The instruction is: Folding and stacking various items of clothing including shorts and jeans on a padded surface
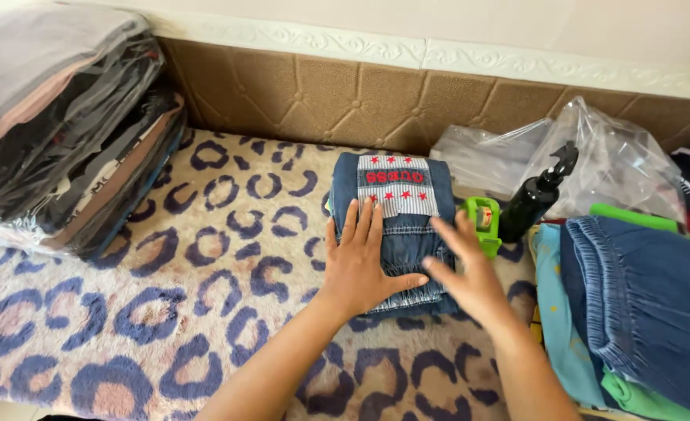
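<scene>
A folded blue denim garment with a striped patch of red stars [395, 226] lies on a plush blanket patterned with blue and pink leopard spots [165, 288], close to the brown padded wall panel [345, 93] that bounds the surface at the back. To the left of the garment the blanket runs open and bare as far as a tall stack of folded clothes in clear plastic bags [64, 125] at the left edge. The right side is crowded: a small green tape dispenser [483, 222] sits just beside the garment, a black pump spray bottle [541, 195] stands next to it, crumpled clear plastic bags [594, 156] lie behind, and a pile of folded blue denim and light teal clothes [633, 312] fills the right edge.

The left hand [359, 265] lies flat on the lower left part of the denim garment, its grip fully spread, fingers straight and pressing down, holding nothing. The right hand [469, 273] is at the garment's lower right corner, grip likewise spread wide with fingers extended; it looks blurred, so whether it touches the cloth or hovers just over it cannot be told. The two hands are near each other, thumbs almost meeting over the garment's elastic waistband.
</scene>
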